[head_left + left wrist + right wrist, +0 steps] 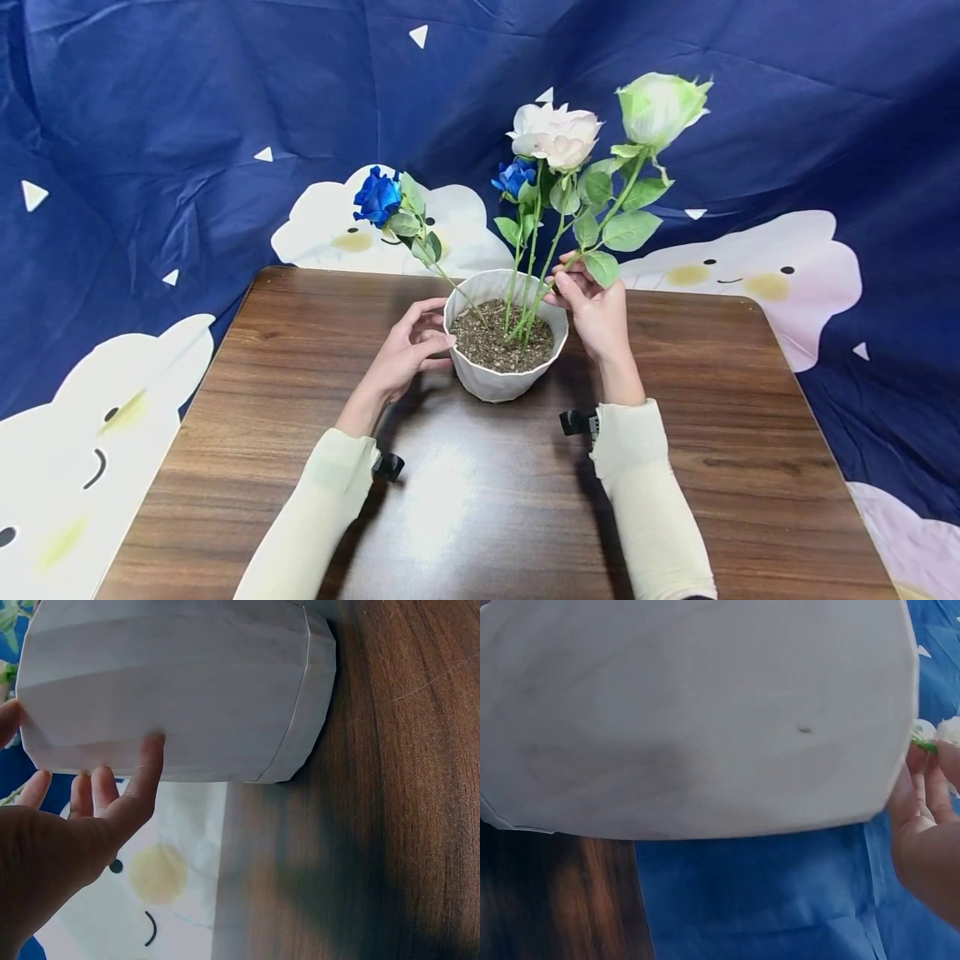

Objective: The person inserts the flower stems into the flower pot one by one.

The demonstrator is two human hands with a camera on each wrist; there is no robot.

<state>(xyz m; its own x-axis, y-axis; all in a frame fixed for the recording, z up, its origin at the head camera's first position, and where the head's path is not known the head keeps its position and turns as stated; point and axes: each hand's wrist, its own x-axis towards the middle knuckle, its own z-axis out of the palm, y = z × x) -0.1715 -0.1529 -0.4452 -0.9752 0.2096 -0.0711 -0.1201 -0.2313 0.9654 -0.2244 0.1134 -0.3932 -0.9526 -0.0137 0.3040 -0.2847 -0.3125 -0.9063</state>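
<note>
A white faceted flowerpot (498, 383) filled with brown soil (498, 342) stands on the table. My left hand (408, 346) rests against the pot's left side, fingertips on its outer wall and thumb near the rim; the left wrist view shows the fingers (154, 761) touching the wall. On the pot's right, my right hand (596, 312) pinches the stem of a green-and-white rose (663, 112), which leans right. A blue rose (377, 197) tilts left in the soil. Near the middle stand a pale pink rose (558, 137) and another blue rose (516, 177).
The brown wooden table (480, 517) carries the pot near its back edge. Behind hangs a dark blue cloth (225, 92) printed with white clouds and triangles. Black straps (388, 467) sit at both wrists.
</note>
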